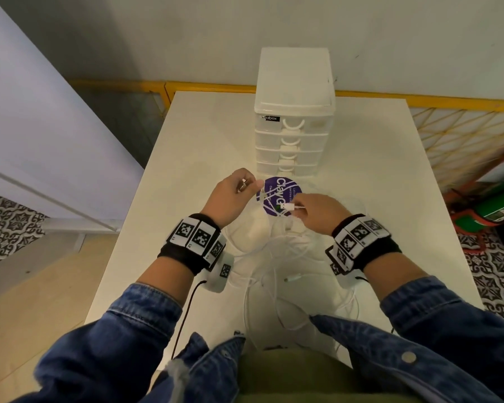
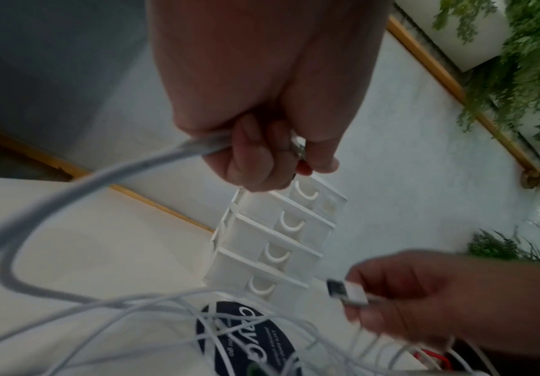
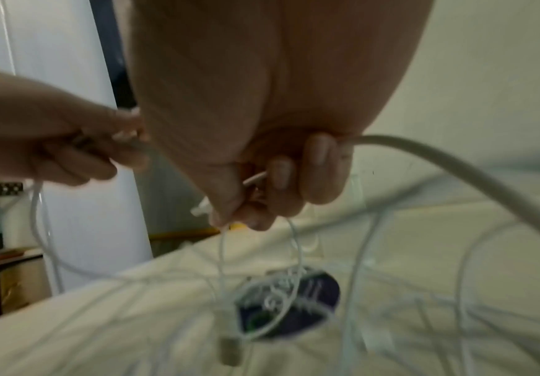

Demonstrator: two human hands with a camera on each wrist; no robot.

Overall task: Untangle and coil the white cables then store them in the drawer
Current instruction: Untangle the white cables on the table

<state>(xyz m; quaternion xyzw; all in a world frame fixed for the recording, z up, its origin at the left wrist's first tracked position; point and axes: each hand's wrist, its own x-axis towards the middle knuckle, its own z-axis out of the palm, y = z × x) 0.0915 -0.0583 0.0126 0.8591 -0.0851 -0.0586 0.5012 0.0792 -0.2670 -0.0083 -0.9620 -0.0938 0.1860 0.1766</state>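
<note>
With the left hand (image 1: pixel 230 193) pinching one plug and the right hand (image 1: pixel 317 212) pinching another, just in front of the drawer unit (image 1: pixel 293 117), pulling them apart could tighten the white cables (image 1: pixel 274 274) heaped on the worktop (image 1: pixel 376 175) into a knot.

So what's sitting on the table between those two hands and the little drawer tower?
A round purple sticker with white cables crossing it lies between the hands and the drawer unit, as the head view shows.
</note>
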